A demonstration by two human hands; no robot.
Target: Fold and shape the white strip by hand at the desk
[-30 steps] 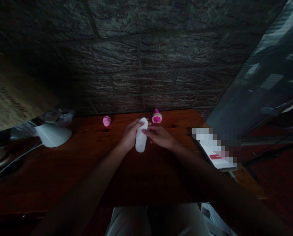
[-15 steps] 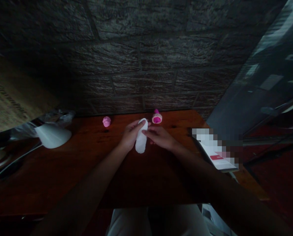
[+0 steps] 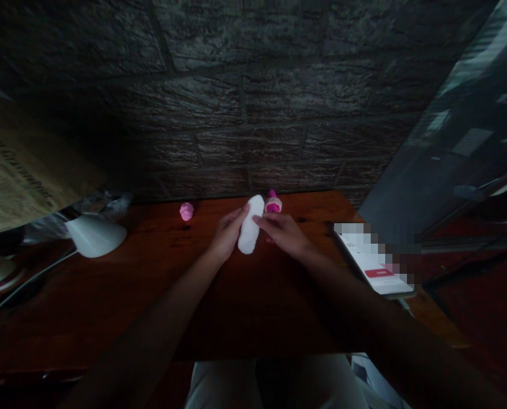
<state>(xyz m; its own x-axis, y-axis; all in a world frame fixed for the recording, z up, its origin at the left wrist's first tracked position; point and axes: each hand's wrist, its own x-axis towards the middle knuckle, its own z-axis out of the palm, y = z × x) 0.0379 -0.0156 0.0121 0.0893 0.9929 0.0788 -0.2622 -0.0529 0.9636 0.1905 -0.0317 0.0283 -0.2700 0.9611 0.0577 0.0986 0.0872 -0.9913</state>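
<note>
Both hands hold a white soft roll [image 3: 250, 231] upright above the far middle of the tabletop [image 3: 159, 284]. The left hand [image 3: 226, 234] pinches its left side, the right hand [image 3: 284, 234] its right. I think an even, light pinch keeps it in shape. The pink-and-white piece [image 3: 272, 204] behind may be a small container; its contents cannot be seen.
</note>
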